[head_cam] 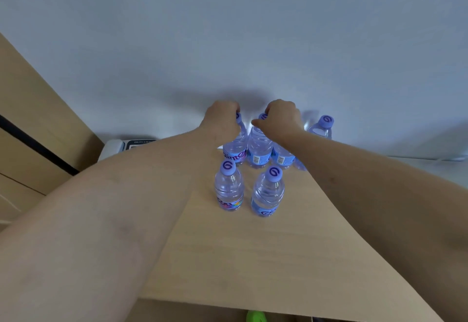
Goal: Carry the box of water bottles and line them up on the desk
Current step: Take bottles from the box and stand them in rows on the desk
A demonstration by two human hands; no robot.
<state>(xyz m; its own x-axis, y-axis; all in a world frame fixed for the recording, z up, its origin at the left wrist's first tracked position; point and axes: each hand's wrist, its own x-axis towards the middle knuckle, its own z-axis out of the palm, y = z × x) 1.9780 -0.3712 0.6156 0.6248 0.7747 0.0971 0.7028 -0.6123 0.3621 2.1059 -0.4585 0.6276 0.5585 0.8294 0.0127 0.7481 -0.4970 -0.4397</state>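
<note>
Several small clear water bottles with purple caps stand upright on the light wooden desk (228,258). Two stand nearer me, a front left bottle (229,190) and a front right bottle (268,193). A back row stands against the white wall. My left hand (220,121) grips the top of the back left bottle (236,148). My right hand (279,119) grips the top of a bottle (281,155) in the back row, next to the middle bottle (258,148). One more bottle (322,127) stands apart at the far right. No box is in view.
A white desk phone (126,145) sits at the back left against the wall. A wooden cabinet (30,129) with a dark gap rises at the left. A green object (256,316) shows below the desk's front edge. A white ledge (430,158) runs at the right.
</note>
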